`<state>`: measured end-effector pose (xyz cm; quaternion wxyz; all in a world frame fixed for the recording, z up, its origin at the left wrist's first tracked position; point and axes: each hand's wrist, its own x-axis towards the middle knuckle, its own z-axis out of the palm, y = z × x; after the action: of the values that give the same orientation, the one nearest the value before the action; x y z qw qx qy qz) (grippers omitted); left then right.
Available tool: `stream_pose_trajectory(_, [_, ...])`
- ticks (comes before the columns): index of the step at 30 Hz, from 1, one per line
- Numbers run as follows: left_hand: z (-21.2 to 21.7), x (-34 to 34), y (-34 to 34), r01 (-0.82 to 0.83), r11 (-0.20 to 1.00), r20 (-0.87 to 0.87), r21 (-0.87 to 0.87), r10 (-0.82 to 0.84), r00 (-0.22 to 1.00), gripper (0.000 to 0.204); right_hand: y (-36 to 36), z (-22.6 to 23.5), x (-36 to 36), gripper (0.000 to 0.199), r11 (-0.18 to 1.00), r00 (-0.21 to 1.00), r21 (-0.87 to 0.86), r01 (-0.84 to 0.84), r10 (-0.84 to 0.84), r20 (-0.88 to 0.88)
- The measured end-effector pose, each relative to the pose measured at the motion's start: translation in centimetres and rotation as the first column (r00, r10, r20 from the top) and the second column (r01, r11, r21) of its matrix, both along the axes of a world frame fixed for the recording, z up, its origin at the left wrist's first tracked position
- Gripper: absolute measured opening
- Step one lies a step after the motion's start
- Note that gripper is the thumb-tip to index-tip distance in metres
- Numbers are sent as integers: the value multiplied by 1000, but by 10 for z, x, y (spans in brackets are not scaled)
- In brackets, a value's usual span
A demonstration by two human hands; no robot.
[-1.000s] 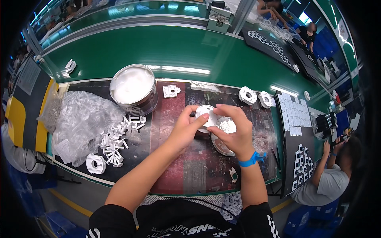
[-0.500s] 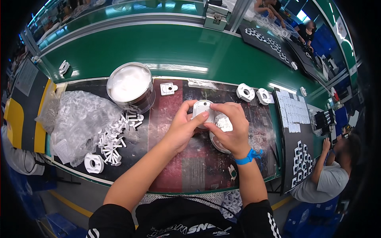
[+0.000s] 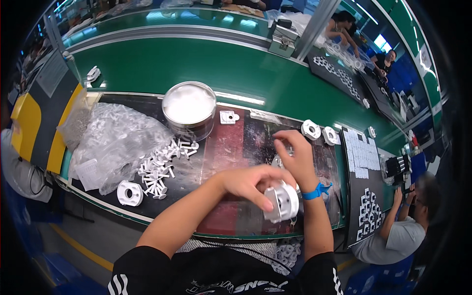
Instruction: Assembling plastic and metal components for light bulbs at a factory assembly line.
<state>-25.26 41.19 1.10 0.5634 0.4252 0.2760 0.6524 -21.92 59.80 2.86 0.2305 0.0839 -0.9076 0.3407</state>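
Note:
A white round plastic housing (image 3: 284, 202) with holes is in my left hand (image 3: 251, 183), close to the table's front edge. Its thumb presses on the near side of the part, which is tilted on edge and slightly blurred. Farther off, my right hand (image 3: 301, 160) is raised with thumb and forefinger bent and apart; I see nothing between them. A blue band (image 3: 317, 191) is round that wrist. The small round container (image 3: 276, 160) beside the right hand is mostly hidden by both hands.
Left are a tin (image 3: 191, 125) of white material, a plastic bag (image 3: 118, 142) of parts, loose white pins (image 3: 160, 169) and a white ring part (image 3: 130, 193). White housings (image 3: 310, 130) lie at the back right. A black board (image 3: 361, 184) holds small parts; a co-worker (image 3: 400, 221) sits beyond.
My right hand has let go of the housing and moved slightly away. My left hand has brought the housing nearer and rightward, turning it on edge. The whole view has shifted a little.

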Motion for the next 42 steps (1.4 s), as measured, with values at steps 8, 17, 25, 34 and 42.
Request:
stream_pose_trajectory(8, [0, 4, 0, 341, 931, -94, 126, -331, 939, 61, -67, 11, -52, 23, 875, 897, 219, -431, 390, 206])
stream_pose_trajectory(17, [7, 15, 2, 599, 795, -157, 95, -582, 797, 58, -136, -35, -69, 23, 752, 809, 307, -583, 573, 133])
stream_pose_trajectory(25, [-3, 17, 4, 552, 828, -179, 97, -531, 828, 56, -122, -17, -46, 16, 846, 852, 103, -523, 518, 68])
stream_pose_trajectory(34, [12, -9, -16, -33, 997, -146, 75, 44, 988, 65, 24, 20, 41, 11, 999, 970, -27, 24, -16, 241])
stream_pose_trajectory(42, [8, -32, -11, -709, 705, 447, -5, 636, 629, 51, 41, -3, 78, 12, 977, 969, 209, 51, -99, 224])
